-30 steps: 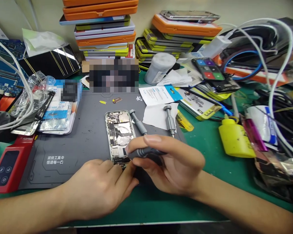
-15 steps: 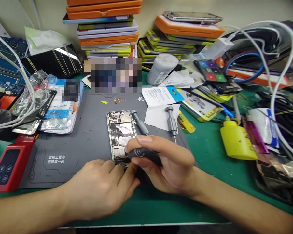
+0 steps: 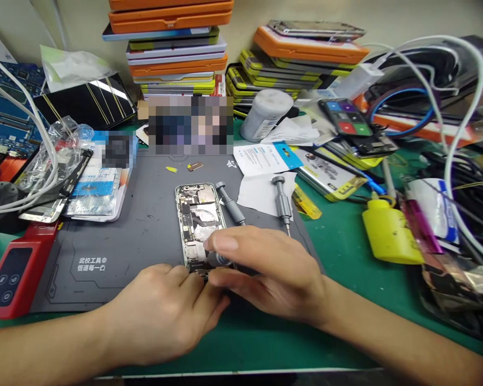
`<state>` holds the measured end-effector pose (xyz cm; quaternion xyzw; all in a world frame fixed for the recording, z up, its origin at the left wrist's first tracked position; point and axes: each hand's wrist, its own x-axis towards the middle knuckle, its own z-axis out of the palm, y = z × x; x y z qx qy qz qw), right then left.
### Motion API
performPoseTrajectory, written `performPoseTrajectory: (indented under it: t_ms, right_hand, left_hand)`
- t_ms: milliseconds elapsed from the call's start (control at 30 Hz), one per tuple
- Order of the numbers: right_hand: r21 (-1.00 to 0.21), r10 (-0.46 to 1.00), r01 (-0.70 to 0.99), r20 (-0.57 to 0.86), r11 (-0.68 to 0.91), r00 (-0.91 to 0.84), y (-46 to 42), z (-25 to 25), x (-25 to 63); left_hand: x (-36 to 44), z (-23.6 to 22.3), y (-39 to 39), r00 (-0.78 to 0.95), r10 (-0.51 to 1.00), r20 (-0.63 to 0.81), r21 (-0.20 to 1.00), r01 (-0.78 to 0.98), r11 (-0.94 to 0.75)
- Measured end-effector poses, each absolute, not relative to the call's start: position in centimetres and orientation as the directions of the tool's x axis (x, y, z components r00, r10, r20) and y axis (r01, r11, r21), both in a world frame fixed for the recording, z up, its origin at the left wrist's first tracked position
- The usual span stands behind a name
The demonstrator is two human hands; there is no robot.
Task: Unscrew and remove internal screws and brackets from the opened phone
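The opened phone (image 3: 200,214) lies just in front of the two hands, flat on a grey mat (image 3: 137,236), with its lower end at the fingers of the left hand (image 3: 165,305). The right hand (image 3: 273,279) stands over its lower right corner and covers this part from my sight. The phone has a pale frame, and its inside is bare: I see a dark strip of parts along the left side and a silvery round area near the middle. Its far end points away from the person.

The left hand is bent with the knuckles up; its fingertips are hidden, so I cannot tell if they pinch something. At the right hand, the thumb and forefinger are parted a little, and in this gap shows the end of a dark tool (image 3: 222,258). How firmly the fingers press on it, I cannot tell.

A grey screwdriver (image 3: 231,203) lies just beside the phone, on its right. Another screwdriver (image 3: 282,201) lies farther right, partly on white paper (image 3: 257,195). Beyond the phone are a small brown strip (image 3: 196,166) and a yellow scrap (image 3: 172,169). On the green table (image 3: 346,236), to the right, stands a yellow bottle (image 3: 392,236).
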<state>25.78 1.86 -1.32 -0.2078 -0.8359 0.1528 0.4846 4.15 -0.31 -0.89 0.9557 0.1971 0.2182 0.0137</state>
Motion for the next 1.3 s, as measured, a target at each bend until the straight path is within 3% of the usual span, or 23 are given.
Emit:
performPoseTrajectory:
  t_ms: [233,867,1167,1300]
  right_hand:
    - [-0.383,0.493,0.324,0.768,0.865,-0.409,1.5,-0.3,27.0]
    - [-0.550,0.623,0.291,0.703,0.782,-0.344,1.8,0.4,26.4]
    - [-0.502,0.542,0.210,0.739,0.839,-0.399,1.9,0.1,26.3]
    - [-0.452,0.504,0.223,0.758,0.864,-0.414,2.1,-0.9,25.7]
  left_hand:
    - [4.3,-0.7,-0.4,0.820,0.400,0.409,0.083,0.403,-0.911]
    - [4.2,-0.4,0.2,0.810,0.443,0.384,0.224,0.383,-0.896]
    - [3.7,-0.1,1.1,0.823,0.459,0.334,0.265,0.385,-0.884]
    - [3.5,-0.3,1.7,0.825,0.412,0.386,0.261,0.331,-0.907]
